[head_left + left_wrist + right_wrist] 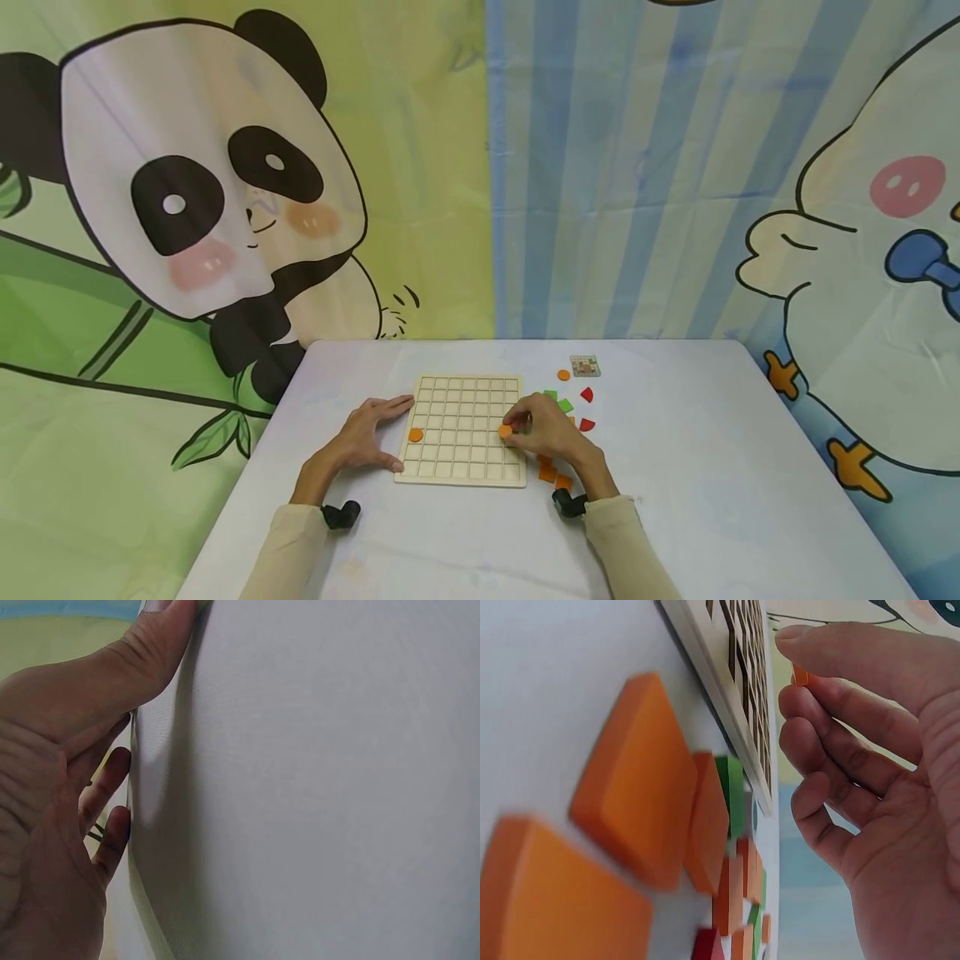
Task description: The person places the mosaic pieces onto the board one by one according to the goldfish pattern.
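Observation:
A pale wooden grid board (459, 454) lies on the white table in the head view. One orange disc (416, 435) sits near its left side. My left hand (366, 435) rests along the board's left edge, thumb at the near corner and straight fingers at the far part. Over the board's right side, my right hand (546, 429) pinches another orange disc (506, 431) between thumb and fingers. In the right wrist view this orange piece (800, 675) shows only as a thin edge. The left wrist view shows my thumb and fingers (112, 780) but little of the board.
Right of the board lie orange squares (547, 473), green pieces (565, 406) and red quarter-round pieces (587, 394). Farther back are a loose orange disc (564, 375) and a small patterned card (585, 366). A printed cloth (600, 167) hangs behind the table.

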Available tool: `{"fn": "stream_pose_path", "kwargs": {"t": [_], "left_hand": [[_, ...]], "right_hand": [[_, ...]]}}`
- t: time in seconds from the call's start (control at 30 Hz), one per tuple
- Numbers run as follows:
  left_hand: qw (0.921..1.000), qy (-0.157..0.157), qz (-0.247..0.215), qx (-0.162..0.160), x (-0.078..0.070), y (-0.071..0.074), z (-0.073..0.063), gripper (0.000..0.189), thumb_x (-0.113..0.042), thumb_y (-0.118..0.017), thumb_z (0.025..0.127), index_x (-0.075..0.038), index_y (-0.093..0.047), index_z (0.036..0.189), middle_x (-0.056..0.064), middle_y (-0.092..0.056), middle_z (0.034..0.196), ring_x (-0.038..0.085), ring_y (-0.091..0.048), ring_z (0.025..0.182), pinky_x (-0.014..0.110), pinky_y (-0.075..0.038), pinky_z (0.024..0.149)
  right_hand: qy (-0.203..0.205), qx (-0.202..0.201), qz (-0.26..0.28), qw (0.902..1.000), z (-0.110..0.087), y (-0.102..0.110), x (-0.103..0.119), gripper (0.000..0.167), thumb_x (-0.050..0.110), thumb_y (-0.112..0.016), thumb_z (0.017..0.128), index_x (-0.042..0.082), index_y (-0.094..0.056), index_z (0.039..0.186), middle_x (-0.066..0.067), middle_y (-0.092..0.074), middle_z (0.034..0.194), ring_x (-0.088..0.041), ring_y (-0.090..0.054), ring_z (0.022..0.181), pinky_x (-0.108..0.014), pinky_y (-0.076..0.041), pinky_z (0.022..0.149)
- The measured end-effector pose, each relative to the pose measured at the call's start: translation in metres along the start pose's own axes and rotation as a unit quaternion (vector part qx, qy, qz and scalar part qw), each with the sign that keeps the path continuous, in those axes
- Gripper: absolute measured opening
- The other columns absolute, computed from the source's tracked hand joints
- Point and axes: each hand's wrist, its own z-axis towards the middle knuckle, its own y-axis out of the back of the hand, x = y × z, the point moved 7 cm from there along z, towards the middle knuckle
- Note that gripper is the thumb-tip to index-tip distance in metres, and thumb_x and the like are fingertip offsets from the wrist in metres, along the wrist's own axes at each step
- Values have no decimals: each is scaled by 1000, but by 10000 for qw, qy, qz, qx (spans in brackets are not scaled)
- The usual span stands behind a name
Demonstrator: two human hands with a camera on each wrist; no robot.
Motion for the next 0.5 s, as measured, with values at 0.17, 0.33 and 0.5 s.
{"fn": "stream_pose_path", "kwargs": {"t": [0.17, 0.33, 0.5], "left_hand": [[10000, 41, -5, 18, -1, 0, 2, 128, -45, -109, 54, -21, -51, 165, 1, -49, 172, 33, -51, 140, 64, -38, 114], [10000, 36, -13, 4, -1, 0, 1, 128, -45, -110, 53, -22, -51, 165, 1, -49, 172, 33, -51, 140, 63, -38, 113], [10000, 3, 23, 20, -2, 2, 1, 128, -46, -109, 55, -21, -51, 165, 1, -49, 172, 33, -52, 140, 63, -39, 113]], "right_hand": [[-64, 92, 24, 9999, 7, -7, 1, 17, 13, -93, 86, 10, -84, 100, -1, -80, 92, -8, -68, 78, -24, -59, 74], [-26, 167, 19, 9999, 17, -14, 4, 17, 10, -89, 86, 9, -85, 102, -1, -80, 94, -10, -68, 81, -26, -59, 77], [67, 277, 35, 9996, 30, -19, 10, 16, 8, -87, 89, 8, -84, 105, -2, -80, 96, -10, -68, 82, -26, -59, 78]]}}
